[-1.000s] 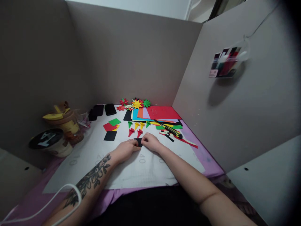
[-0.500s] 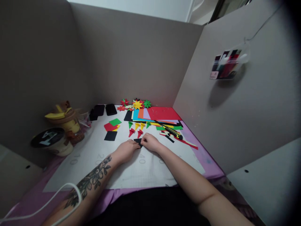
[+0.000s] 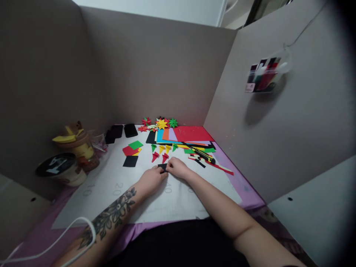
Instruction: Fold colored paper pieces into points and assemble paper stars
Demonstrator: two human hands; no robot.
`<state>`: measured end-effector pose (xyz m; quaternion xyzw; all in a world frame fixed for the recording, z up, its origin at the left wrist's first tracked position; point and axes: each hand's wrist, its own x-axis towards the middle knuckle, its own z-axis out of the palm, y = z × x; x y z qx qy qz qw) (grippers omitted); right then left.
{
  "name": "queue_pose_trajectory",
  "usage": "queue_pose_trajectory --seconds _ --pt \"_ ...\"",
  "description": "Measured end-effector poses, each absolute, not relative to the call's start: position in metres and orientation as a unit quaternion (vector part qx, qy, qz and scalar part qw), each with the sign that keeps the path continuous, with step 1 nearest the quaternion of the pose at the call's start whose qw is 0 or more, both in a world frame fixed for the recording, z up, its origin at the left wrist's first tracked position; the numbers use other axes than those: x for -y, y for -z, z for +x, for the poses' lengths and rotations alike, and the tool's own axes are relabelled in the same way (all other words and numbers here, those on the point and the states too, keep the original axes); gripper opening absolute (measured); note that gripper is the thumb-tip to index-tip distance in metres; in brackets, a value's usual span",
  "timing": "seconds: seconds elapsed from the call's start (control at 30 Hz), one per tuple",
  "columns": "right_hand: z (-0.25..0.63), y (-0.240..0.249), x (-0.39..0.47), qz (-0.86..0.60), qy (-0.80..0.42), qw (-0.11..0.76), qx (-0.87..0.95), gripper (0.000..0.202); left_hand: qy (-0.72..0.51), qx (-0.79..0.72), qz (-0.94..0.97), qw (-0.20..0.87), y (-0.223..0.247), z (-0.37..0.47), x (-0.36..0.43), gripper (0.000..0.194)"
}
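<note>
Watching through the head camera from my remote seat, I began well left of the grip, where a black square (image 3: 130, 161) lay flat, overlapped by nothing I could make out. Next came the left hand (image 3: 152, 181), its fingers touching the left and near side of the small black paper piece (image 3: 162, 166); I could not tell whether they pinched it or only pressed it down. The paper lay between the two hands, on the white sheet (image 3: 105, 202). I judged it very light, thin but crisp, easy to crease or tear and apt to slide, so I favoured a gentle hold at opposite edges, fingertips flat. Just beyond the grip stood two red folded pieces (image 3: 155, 157). The right hand (image 3: 177, 167) had its fingertips drawn together on the paper's right edge. Farther right of the grip lay a cutter knife (image 3: 204, 155).
</note>
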<state>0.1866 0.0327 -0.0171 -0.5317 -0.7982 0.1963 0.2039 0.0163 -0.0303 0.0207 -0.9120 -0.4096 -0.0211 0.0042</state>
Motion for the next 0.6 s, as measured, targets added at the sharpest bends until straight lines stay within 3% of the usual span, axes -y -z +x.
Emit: queue_pose_trajectory --seconds 0.27,0.4,0.53,0.6 --pt "0.186 0.017 -0.034 -0.596 -0.14 0.219 0.76 0.017 -0.008 0.444 -0.895 0.032 -0.018 0.032 0.046 0.027" --pt "0.188 0.018 -0.037 -0.587 -0.118 0.255 0.759 0.01 -0.011 0.448 -0.894 0.022 -0.023 0.031 0.047 0.027" --pt "0.196 0.022 -0.027 -0.472 -0.109 0.339 0.806 0.017 0.018 0.454 -0.891 0.01 -0.023 0.026 0.047 0.029" --pt "0.2 0.025 -0.019 -0.373 -0.114 0.33 0.86 0.023 0.039 0.443 -0.896 -0.009 -0.019 0.019 0.043 0.03"
